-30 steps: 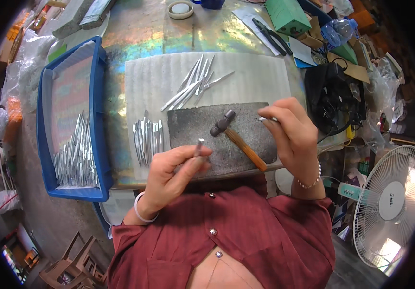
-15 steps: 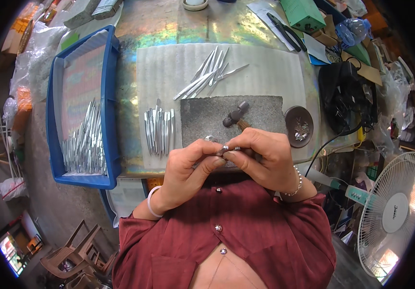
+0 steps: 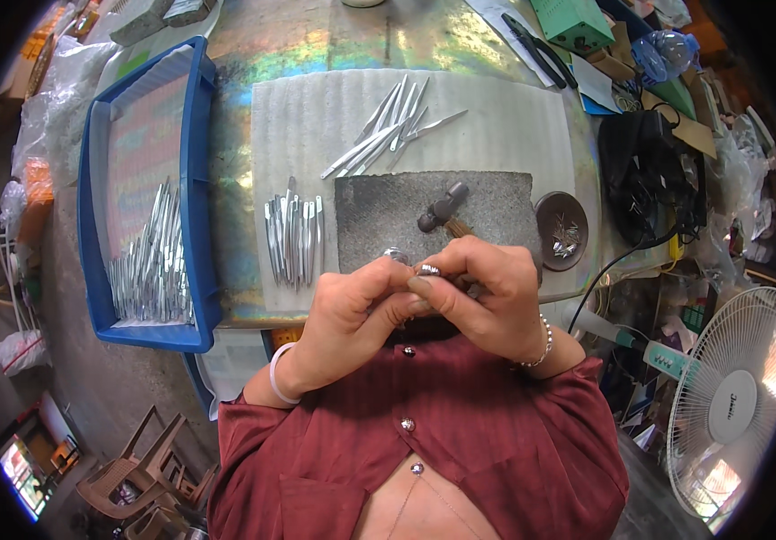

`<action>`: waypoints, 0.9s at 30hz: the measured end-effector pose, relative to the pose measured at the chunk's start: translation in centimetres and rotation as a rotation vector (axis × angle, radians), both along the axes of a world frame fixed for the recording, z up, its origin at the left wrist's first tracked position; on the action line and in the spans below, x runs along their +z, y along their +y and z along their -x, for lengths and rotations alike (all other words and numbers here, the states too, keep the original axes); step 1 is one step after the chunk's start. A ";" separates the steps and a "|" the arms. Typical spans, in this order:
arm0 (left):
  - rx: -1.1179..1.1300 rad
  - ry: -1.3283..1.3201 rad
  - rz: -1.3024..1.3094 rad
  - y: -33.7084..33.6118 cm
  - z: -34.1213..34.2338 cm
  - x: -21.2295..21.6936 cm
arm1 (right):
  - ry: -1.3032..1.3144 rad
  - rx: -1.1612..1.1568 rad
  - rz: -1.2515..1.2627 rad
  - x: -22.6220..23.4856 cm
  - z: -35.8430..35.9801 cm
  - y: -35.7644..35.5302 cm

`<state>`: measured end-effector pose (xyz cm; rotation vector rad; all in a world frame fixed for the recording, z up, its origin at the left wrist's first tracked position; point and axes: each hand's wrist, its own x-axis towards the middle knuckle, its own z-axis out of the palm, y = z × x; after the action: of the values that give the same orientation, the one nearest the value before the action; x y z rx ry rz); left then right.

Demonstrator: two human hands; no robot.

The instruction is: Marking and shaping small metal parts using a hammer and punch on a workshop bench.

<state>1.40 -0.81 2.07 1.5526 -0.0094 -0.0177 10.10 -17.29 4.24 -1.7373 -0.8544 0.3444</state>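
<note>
— What are the hands doing?

— Both are raised together just in front of the grey slab (image 3: 433, 211). The left hand (image 3: 352, 310) and the right hand (image 3: 487, 292) touch at the fingertips, pinching a small silver ring (image 3: 427, 269) between them; a second bit of silver (image 3: 395, 256) shows at the left fingertips, too small to tell what it is.

— And the hammer?

— The hammer (image 3: 442, 211) lies on the slab, its handle running under the right hand.

— What else is near the slab?

— A row of metal strips (image 3: 293, 238) just to its left, a loose pile of metal strips (image 3: 392, 126) behind it on the white mat (image 3: 496, 126), a small brown dish (image 3: 560, 229) to its right, and a blue tray (image 3: 194, 180) further left holding more strips.
</note>
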 end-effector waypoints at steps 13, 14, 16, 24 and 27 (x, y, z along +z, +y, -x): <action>-0.200 0.447 0.239 1.3 -3.0 0.4 | 1.134 -0.080 -0.224 -3.0 -1.8 0.3; -0.199 0.457 0.255 1.2 -3.1 0.3 | 1.186 -0.094 -0.236 -3.1 -1.9 0.3; -0.199 0.467 0.271 1.0 -3.2 0.3 | 1.194 -0.097 -0.251 -3.4 -1.8 0.3; -0.239 0.526 0.249 1.2 -3.6 0.6 | 1.202 -0.133 -0.332 -4.0 -1.0 0.0; -0.262 0.527 0.222 1.2 -3.8 0.8 | 1.191 -0.144 -0.364 -4.0 -0.7 -0.1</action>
<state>5.19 0.39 2.86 1.2775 0.1963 -0.6124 10.80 -17.43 0.22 -0.9581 0.0875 0.9247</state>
